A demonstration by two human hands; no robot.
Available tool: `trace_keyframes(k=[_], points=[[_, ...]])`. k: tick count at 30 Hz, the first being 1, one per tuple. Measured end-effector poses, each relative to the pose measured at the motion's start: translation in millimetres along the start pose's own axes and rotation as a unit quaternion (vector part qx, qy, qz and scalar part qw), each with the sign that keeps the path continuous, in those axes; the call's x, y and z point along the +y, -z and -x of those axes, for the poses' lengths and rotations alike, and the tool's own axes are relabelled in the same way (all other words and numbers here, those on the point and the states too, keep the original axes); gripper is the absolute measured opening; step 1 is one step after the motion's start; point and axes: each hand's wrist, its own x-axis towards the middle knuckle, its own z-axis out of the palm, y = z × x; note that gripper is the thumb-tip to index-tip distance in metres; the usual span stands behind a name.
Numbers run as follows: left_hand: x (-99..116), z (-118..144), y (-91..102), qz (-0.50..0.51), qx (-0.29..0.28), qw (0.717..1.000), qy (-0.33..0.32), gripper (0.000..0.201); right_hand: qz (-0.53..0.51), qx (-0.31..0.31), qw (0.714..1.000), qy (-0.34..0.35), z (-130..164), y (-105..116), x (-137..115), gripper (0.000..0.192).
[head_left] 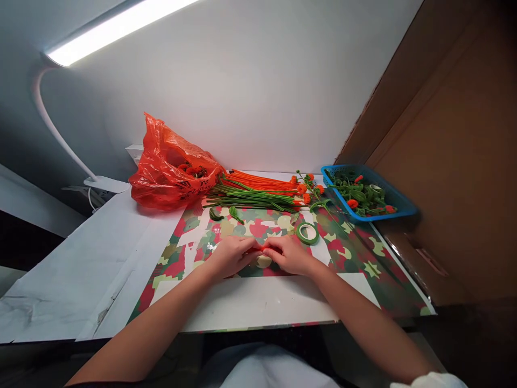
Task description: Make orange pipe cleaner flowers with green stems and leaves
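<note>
My left hand [232,254] and my right hand [290,254] meet at the fingertips over the patterned mat. Between them they pinch a small orange piece [263,248], mostly hidden by the fingers. Just beyond my right hand lies a roll of green tape [307,234]. Farther back are a bundle of green stems [254,195] and a bundle of orange stems [258,181]. Two loose green leaves [236,215] rest in front of the bundles. Beside the stem ends sit several orange flower heads [301,188] and a leafy green sprig [311,186].
A red plastic bag [169,178] with orange pieces inside stands at the back left. To the right, a blue basket [363,219] holds green leaves and orange flowers, next to a cardboard panel [448,161]. A clip lamp [107,184] arches over the left side.
</note>
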Motion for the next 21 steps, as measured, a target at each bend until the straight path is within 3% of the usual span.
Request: trace_keyframes(k=[11,21], points=[[4,-4,3.2,0.099,-0.025,0.989,0.11,0.022,0.148,0.069,0.984,0.065,-1,-12,13,0.017],[7,-3,4.1,0.015,-0.004,0.997,0.08,0.019,0.03,0.043,0.998,0.022,-1,-4,0,0.009]])
